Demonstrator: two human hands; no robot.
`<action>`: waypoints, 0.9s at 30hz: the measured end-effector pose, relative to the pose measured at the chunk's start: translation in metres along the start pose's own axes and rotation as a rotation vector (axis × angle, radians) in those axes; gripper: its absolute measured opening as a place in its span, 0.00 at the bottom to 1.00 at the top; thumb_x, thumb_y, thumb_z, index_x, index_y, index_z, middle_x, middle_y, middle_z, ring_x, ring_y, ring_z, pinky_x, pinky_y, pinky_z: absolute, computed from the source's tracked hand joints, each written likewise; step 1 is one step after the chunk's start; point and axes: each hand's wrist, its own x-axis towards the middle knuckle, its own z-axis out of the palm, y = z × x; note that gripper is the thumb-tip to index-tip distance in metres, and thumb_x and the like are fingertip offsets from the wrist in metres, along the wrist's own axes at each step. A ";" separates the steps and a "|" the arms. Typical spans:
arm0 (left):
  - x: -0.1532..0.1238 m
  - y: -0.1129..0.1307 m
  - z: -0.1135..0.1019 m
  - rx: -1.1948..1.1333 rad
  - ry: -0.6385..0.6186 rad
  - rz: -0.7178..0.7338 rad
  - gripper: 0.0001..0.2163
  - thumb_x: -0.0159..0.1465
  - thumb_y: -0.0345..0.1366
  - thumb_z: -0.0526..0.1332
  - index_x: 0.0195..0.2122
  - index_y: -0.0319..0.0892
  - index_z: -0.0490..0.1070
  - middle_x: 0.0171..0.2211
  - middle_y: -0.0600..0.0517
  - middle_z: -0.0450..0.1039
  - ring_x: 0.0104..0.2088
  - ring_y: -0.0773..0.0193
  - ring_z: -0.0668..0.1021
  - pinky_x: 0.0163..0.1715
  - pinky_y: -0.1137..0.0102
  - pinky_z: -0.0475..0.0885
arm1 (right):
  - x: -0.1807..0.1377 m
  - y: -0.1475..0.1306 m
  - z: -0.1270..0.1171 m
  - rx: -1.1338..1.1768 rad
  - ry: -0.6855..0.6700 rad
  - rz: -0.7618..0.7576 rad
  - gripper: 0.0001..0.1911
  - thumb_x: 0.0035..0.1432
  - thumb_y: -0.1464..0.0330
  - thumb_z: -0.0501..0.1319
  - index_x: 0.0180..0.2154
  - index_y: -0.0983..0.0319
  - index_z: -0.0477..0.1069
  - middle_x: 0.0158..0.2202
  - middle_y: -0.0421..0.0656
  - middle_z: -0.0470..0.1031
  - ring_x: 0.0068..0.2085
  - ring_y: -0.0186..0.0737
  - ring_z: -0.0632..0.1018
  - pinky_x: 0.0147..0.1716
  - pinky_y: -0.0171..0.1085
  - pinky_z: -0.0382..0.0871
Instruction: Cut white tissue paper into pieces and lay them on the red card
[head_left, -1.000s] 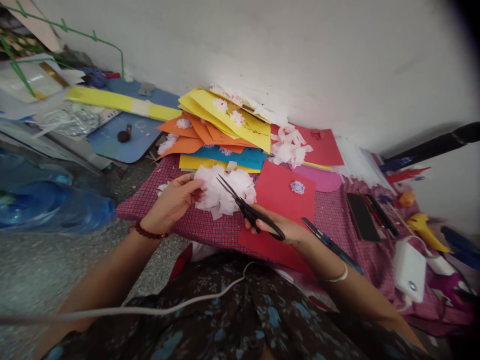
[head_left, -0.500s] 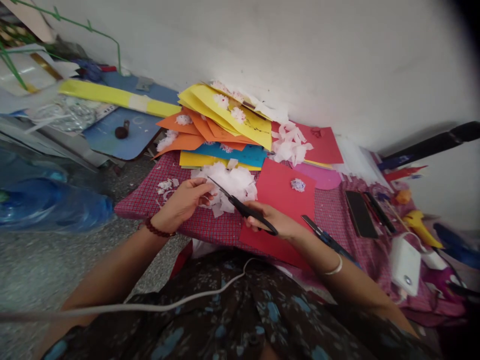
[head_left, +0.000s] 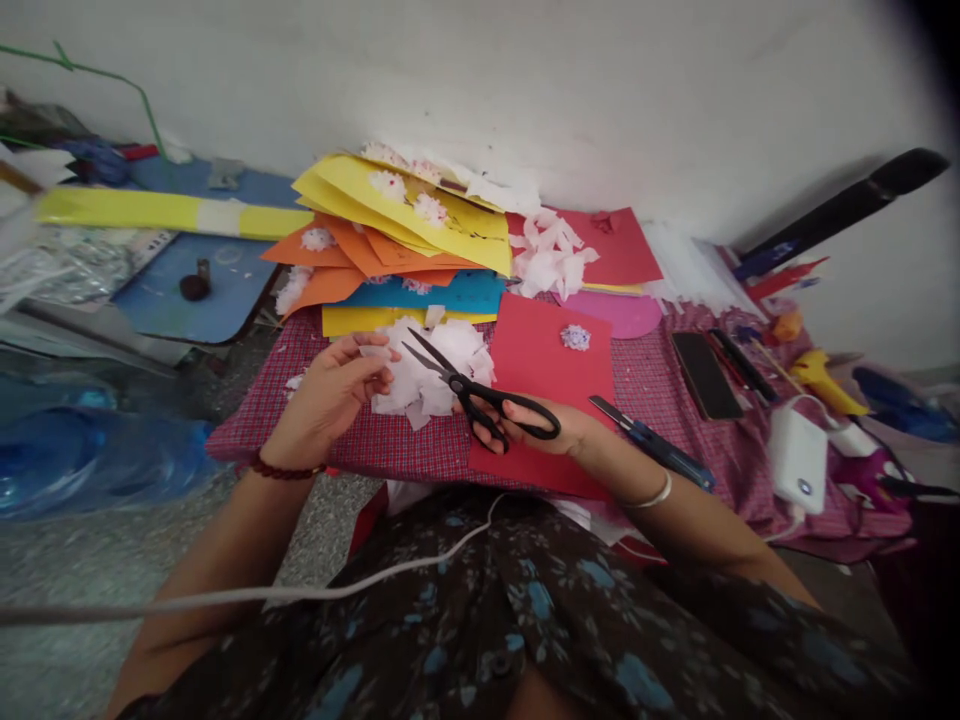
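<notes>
Colored sheets (head_left: 405, 205) crowd behind. Left hand (head_left: 330, 395) pinches a white scrap (head_left: 373, 351) — right hand (head_left: 544, 430) grips scissors (head_left: 480, 392), blades now parted wider.

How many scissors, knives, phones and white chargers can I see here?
Scissors: 1, in the right hand
Blue-handled knife: 1
Black phone: 1
White charger: 1
Total: 4

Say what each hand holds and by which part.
Right hand: scissors, by the handle loops. Left hand: small white paper scrap, pinched between fingertips.
</notes>
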 end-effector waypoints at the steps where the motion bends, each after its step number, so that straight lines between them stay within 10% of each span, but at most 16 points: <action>1: 0.001 0.002 0.001 0.008 -0.012 0.008 0.15 0.50 0.25 0.69 0.39 0.40 0.74 0.33 0.53 0.78 0.23 0.72 0.76 0.22 0.77 0.72 | 0.000 0.003 -0.001 0.046 -0.008 0.001 0.35 0.59 0.41 0.59 0.49 0.66 0.66 0.35 0.41 0.69 0.30 0.32 0.69 0.30 0.35 0.62; 7: 0.009 0.004 0.022 0.124 -0.217 0.037 0.19 0.47 0.27 0.71 0.42 0.42 0.77 0.34 0.53 0.78 0.26 0.71 0.75 0.26 0.77 0.72 | 0.001 0.010 0.002 0.269 -0.078 -0.016 0.33 0.58 0.44 0.63 0.50 0.65 0.66 0.33 0.40 0.71 0.29 0.31 0.69 0.29 0.33 0.62; 12: 0.021 0.006 0.029 0.339 -0.045 0.150 0.10 0.50 0.34 0.71 0.33 0.44 0.76 0.29 0.55 0.76 0.27 0.67 0.75 0.29 0.72 0.72 | -0.008 0.008 0.000 0.302 -0.119 -0.142 0.36 0.57 0.43 0.63 0.52 0.66 0.66 0.32 0.39 0.70 0.28 0.31 0.69 0.29 0.33 0.61; 19: 0.048 0.022 0.015 1.456 0.069 0.827 0.12 0.64 0.44 0.58 0.29 0.44 0.75 0.46 0.42 0.78 0.54 0.39 0.75 0.56 0.45 0.64 | -0.064 0.025 -0.001 0.346 0.171 -0.412 0.37 0.58 0.44 0.62 0.54 0.67 0.67 0.32 0.41 0.69 0.28 0.32 0.69 0.29 0.33 0.61; 27: 0.078 0.027 0.142 1.349 -0.278 0.818 0.09 0.60 0.42 0.60 0.31 0.45 0.76 0.35 0.47 0.79 0.40 0.52 0.78 0.45 0.60 0.70 | -0.123 0.051 0.001 0.128 0.582 -0.409 0.31 0.60 0.47 0.62 0.52 0.65 0.67 0.34 0.42 0.71 0.29 0.31 0.71 0.29 0.32 0.62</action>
